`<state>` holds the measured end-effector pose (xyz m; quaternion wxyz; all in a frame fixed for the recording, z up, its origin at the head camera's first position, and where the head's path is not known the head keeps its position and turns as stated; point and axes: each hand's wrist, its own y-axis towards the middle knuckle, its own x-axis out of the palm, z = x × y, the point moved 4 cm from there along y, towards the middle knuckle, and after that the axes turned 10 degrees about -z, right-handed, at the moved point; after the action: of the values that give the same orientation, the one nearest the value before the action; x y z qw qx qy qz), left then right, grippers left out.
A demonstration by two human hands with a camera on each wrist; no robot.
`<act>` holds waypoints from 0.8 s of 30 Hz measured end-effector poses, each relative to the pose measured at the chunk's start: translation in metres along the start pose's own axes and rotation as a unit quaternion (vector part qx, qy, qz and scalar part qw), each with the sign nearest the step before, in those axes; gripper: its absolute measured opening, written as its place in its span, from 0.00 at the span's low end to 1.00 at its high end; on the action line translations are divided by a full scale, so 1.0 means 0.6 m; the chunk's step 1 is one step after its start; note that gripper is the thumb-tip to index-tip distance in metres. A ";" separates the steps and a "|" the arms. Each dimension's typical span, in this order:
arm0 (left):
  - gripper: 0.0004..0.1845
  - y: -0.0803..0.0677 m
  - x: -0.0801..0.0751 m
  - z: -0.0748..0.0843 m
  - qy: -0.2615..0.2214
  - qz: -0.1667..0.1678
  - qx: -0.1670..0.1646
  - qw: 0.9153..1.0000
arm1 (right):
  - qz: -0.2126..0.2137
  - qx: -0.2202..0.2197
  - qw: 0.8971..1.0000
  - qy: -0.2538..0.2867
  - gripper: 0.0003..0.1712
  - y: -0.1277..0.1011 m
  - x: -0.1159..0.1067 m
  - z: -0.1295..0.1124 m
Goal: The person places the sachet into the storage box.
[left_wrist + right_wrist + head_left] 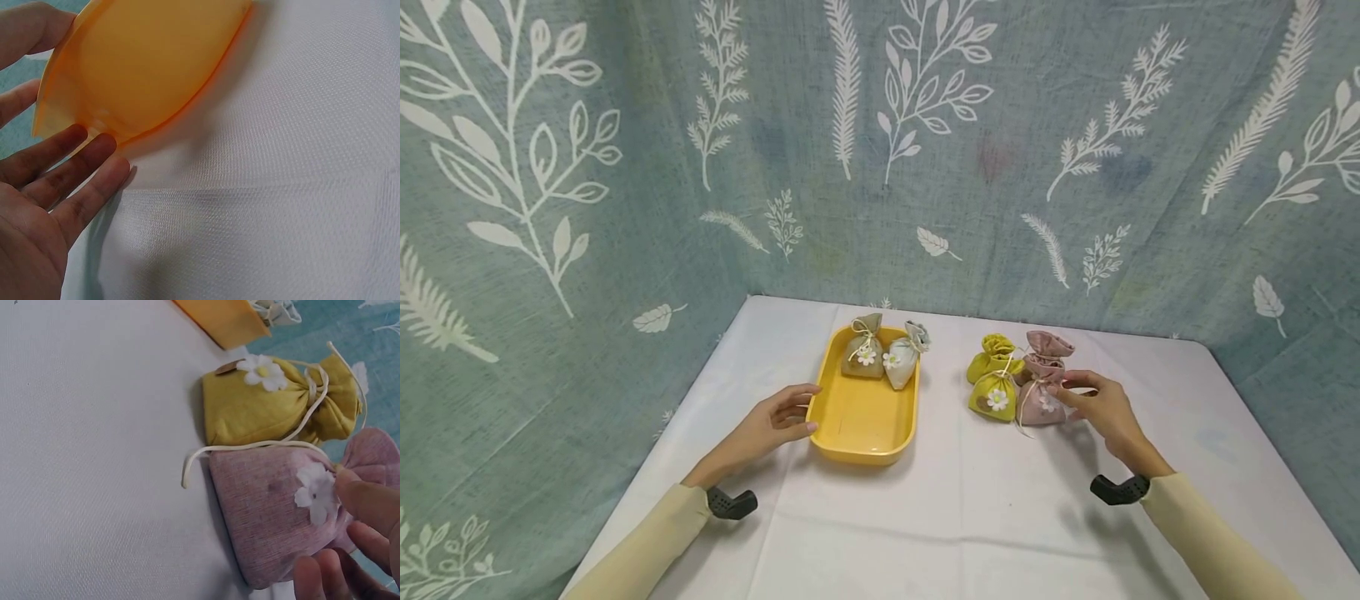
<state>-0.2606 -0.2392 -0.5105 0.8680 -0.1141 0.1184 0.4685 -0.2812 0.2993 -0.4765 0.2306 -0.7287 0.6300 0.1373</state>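
The yellow tray [859, 417] lies on the table, holding a brown drawstring pouch [862, 358] and a pale grey one [901, 363] at its far end. My left hand [781, 418] is at the tray's left side, its loosely spread fingertips [103, 147] touching the outer wall and rim. A pink drawstring pouch [269, 512] with a white flower stands to the right. My right hand [1101, 410] pinches it near its tied neck, thumb [359, 494] on the front beside the flower. Close against it is a yellow-green pouch [250, 412] with a white flower.
Behind the front pair, another yellow-green pouch [979, 367] and a second pink pouch top [1049, 342] show partly. A white cloth [970, 525] covers the table. Patterned blue-green curtains [850, 225] hang behind it and along the left and right sides.
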 end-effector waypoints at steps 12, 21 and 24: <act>0.36 -0.002 0.000 -0.005 0.004 0.006 0.007 1.000 | -0.032 -0.011 0.999 -0.002 0.36 0.009 0.009 0.012; 0.34 -0.001 0.001 -0.004 0.006 0.006 0.010 1.000 | -0.036 -0.032 0.999 -0.015 0.28 0.007 0.009 0.009; 0.34 -0.001 0.001 -0.003 0.006 0.007 0.011 1.000 | -0.036 -0.035 0.999 -0.019 0.24 0.006 0.008 0.009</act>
<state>-0.2598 -0.2399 -0.5123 0.8652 -0.1063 0.1297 0.4725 -0.2837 0.2978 -0.4842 0.2214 -0.7557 0.5939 0.1648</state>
